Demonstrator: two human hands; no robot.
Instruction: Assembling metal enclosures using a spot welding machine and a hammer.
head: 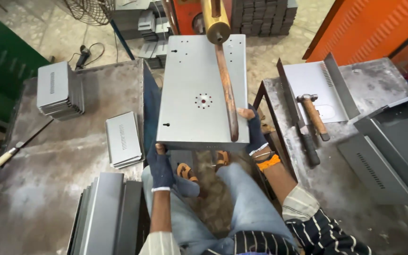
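A grey sheet-metal panel (190, 89) with small holes and a ring of perforations lies flat in front of me, under a copper electrode rod (226, 92) that reaches down from a brass-coloured machine arm (215, 21). My left hand (160, 166), in a dark fingerless glove, grips the panel's near left corner. My right hand (255, 130), gloved the same way, holds the panel's near right edge, close to the rod's tip. My knees in jeans show below the panel.
Left table (34, 189) carries stacks of grey vented panels (60, 89) (124, 139), folded sheets (105, 215) and a wooden-handled tool (12, 151). Right table (378, 85) holds a hammer (313, 115), a bent tray (317, 87) and larger grey covers (388, 146). Orange machinery stands behind.
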